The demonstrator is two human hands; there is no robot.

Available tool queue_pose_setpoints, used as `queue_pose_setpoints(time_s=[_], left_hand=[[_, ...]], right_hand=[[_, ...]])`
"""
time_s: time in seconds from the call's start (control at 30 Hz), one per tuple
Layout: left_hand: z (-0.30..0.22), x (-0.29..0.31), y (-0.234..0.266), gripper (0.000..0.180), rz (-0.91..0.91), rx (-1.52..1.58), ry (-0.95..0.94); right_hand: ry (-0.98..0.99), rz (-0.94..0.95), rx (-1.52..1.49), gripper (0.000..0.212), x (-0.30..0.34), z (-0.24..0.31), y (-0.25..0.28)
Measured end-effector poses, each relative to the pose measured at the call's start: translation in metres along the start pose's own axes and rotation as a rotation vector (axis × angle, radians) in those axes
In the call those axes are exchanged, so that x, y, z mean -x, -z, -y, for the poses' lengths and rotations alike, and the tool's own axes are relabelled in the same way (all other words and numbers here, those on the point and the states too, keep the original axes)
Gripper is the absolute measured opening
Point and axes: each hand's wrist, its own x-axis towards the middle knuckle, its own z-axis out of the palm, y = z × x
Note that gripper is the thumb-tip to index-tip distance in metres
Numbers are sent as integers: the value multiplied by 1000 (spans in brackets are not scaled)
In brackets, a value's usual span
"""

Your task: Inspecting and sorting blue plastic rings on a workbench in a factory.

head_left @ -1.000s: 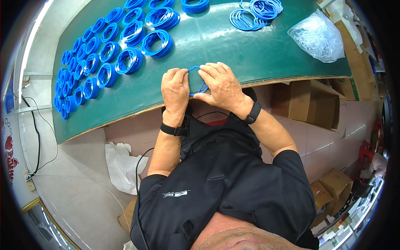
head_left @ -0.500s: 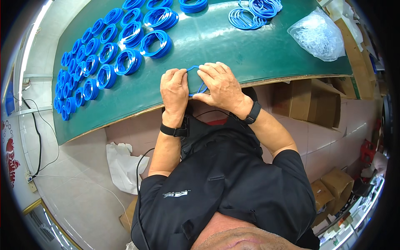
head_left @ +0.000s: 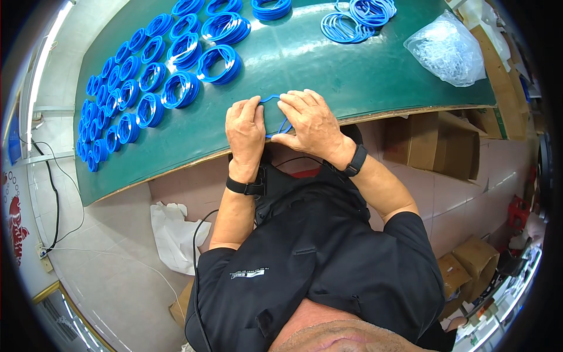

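- The blue cord [head_left: 270, 97] runs between both hands at the counter's [head_left: 375, 76] near edge; its long axis is hidden.
- Left hand [head_left: 245, 130]: grip curled closed on the cord's left part.
- Right hand [head_left: 311, 120]: grip arched, thumb apart from fingers, holding the right part; neither is nearer.
- A small, pale printed label [head_left: 249, 273] sits below the counter, on the black shirt [head_left: 352, 252].

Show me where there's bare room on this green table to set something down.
Widest: the green table between the right hand, the two fanned blue bundles and the clear plastic bag. A narrower strip lies along the near edge, between the left hand and the blue coils. Crowded: the table's left side, packed with coils.
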Motion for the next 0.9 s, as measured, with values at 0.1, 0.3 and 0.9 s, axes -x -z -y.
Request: queue_pose_setpoints(time_s=[0.1, 0.3, 0.9], left_hand=[[-1, 0, 1, 12, 16, -3, 11], [2, 1, 0, 11, 9, -5, -5], [3, 0, 1, 10, 4, -8, -21]], right_hand=[[-1, -3, -2, 80, 0, 1, 0], [-3, -16, -6, 79, -1, 1, 1], [6, -22, 19, 78, -1, 1, 1]])
